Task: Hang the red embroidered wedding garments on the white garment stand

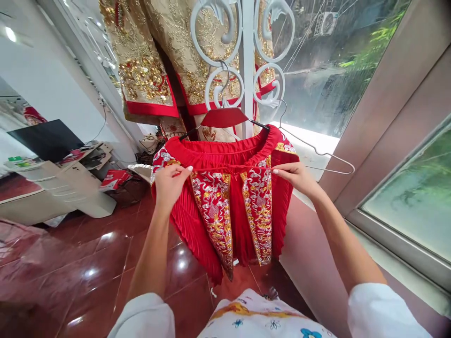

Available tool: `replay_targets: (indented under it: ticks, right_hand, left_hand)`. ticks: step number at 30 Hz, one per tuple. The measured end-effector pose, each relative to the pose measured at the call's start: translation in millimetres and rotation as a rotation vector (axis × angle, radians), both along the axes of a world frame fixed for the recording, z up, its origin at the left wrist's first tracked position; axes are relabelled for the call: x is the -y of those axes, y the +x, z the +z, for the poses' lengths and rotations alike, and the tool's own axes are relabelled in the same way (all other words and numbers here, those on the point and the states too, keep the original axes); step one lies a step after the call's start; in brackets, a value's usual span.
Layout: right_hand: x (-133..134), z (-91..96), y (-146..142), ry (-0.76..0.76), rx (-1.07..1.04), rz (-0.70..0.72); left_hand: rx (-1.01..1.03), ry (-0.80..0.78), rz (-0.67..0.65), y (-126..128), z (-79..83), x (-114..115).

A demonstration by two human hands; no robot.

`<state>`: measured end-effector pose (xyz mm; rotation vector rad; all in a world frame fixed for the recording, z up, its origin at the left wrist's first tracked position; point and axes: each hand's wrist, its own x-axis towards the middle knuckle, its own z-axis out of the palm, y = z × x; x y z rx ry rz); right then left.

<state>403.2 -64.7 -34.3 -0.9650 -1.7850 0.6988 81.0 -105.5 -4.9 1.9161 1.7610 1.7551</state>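
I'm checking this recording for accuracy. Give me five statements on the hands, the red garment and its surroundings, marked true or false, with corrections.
1. The left hand and right hand pinch a narrow red strip at the front of the red garment. True.
2. The red garment lies on the floor. False: it hangs from a hanger with a red centre.
3. A wire hanger shows to the right of the red garment. True.
4. The black screen stands by the window on the right. False: the black screen is on the left, on a desk.
5. Gold garments hang behind white scrollwork. True.
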Motion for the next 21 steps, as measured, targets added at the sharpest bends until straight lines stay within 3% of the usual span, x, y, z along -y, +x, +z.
replay_targets:
  ticks: [3,5,8,10,14,19,21]
  right_hand:
    - [-10.3,2.9,3.0,0.066,0.004,-0.020]
    - [-14.5,2.4,-8.2,0.049,-0.004,0.023]
    - [-22.1,1.8,-31.3,-0.130,-0.137,0.155]
    - [-28.4,2.2,-46.5,-0.265,-0.276,0.229]
    - [-39.8,1.8,-73.6,-0.339,-0.426,0.214]
    - [-50.2,-5.0,-95.3,-0.087,-0.304,0.019]
    - [-50.8,-6.4,-97.9,-0.025,-0.292,-0.022]
  left_hand:
    - [-0.077,0.036,0.058,3.8,-2.2,2.6]
    - [-0.006,-0.032,0.000,13.0,-7.6,4.0]
    - [0.136,-0.218,-0.157,27.9,-15.2,0.0]
    - [0.147,-0.257,-0.177,39.6,-19.0,-5.8]
    - [0.022,-0.236,-0.048,73.0,-25.3,-16.9]
    - [-0.255,-0.272,0.290,105.5,-31.2,-27.2]
    - [-0.247,-0.228,0.282,106.5,-33.4,-32.0]
